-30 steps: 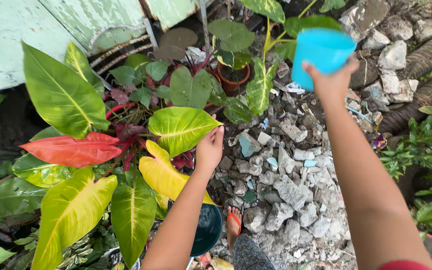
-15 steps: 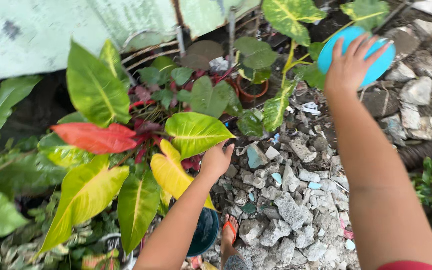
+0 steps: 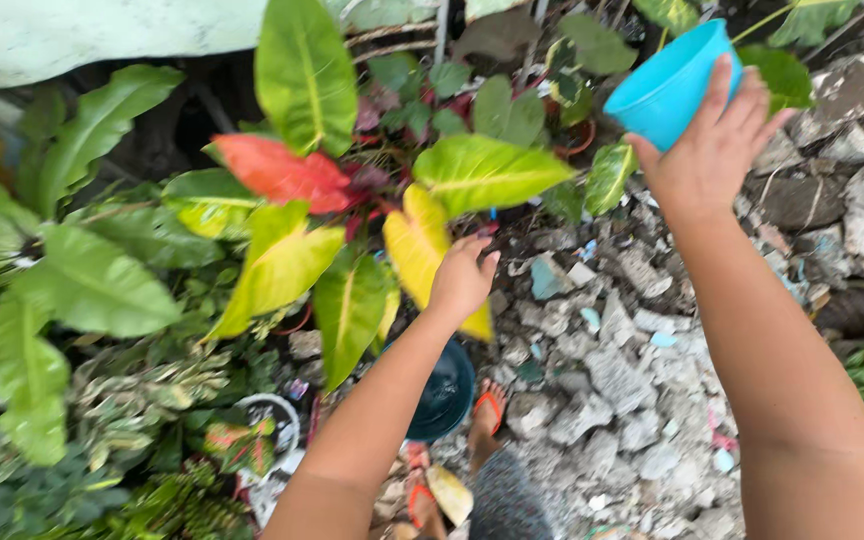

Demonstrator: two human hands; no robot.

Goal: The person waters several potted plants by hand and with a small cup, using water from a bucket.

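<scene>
Blue plastic cup (image 3: 674, 85), tilted with its mouth turned up and left, clasped from beneath and behind by the right hand (image 3: 714, 150), fingers spread across the cup wall and base; grip closed firmly on the cup, raised at arm's length above a small terracotta pot (image 3: 572, 135) set among dark green foliage. Left hand (image 3: 462, 280) lower and nearer the body, fingers loosely curled onto a yellow leaf (image 3: 422, 250) of the large variegated plant, seemingly pressing or parting it; whether pinched or merely touched, impossible to tell. Just left of that grip, a red leaf (image 3: 282, 172) and broad green leaves; just above it, a pale lime leaf (image 3: 487, 172). Below the left wrist, a dark round pot (image 3: 449, 392) and a sandalled foot (image 3: 489, 412) on grey rubble (image 3: 622, 380). No water visible leaving the rim, nor any inside the cup from this angle; judged from the tilt and height, pouring over the plants either at its very start or just finished, with contents unknown and the foliage showing no clear wetness. Compared with half a second earlier: cup more fully exposed beyond the fingers and tipped further over, appearing farther right and higher in view; left hand at the same yellow leaf, fingers now slightly more open; whole plant larger and shifted rightward in view, suggesting a lean of the head toward it.
</scene>
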